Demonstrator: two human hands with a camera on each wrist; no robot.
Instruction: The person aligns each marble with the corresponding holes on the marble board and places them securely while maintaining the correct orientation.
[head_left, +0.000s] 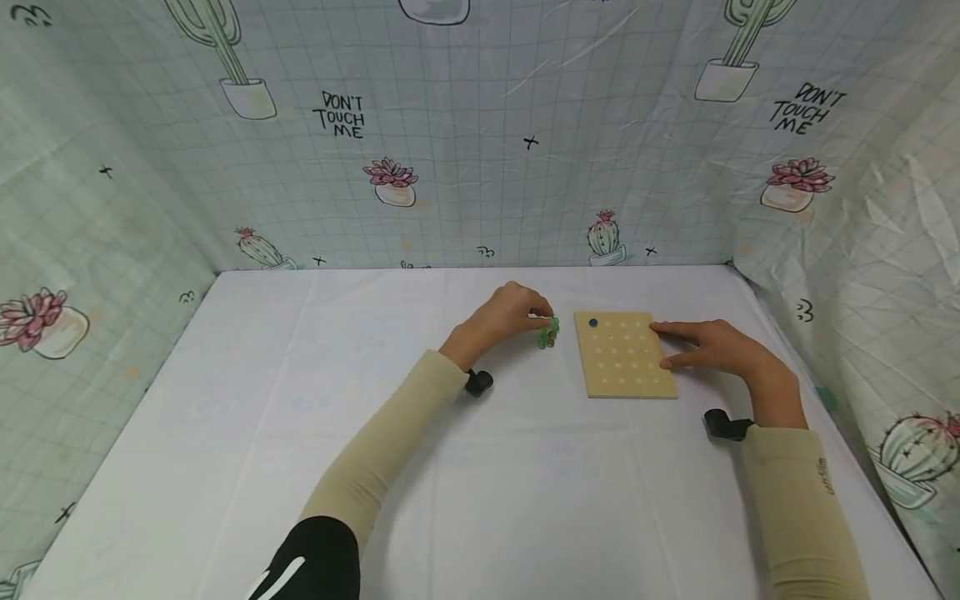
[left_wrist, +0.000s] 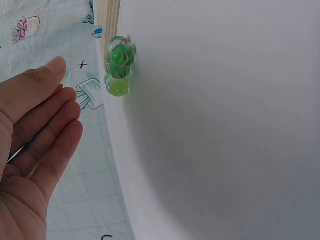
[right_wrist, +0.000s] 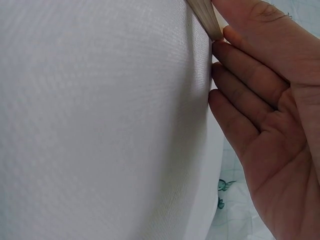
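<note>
My left hand hovers over several green glass marbles that lie bunched on the white cloth. In the left wrist view its thumb and gently bent fingers are apart from the marble bunch; the index fingertip is mostly hidden behind the thumb. Right of the marbles lies a square wooden board with rows of small round hollows. A blue marble sits in its far left corner hollow. My right hand touches the board's right edge with thumb and fairly straight fingers, also seen along the board's side.
White cloth covers the table. A patterned curtain with cactus drawings hangs behind it and along both sides. Black cameras are worn at the wrists.
</note>
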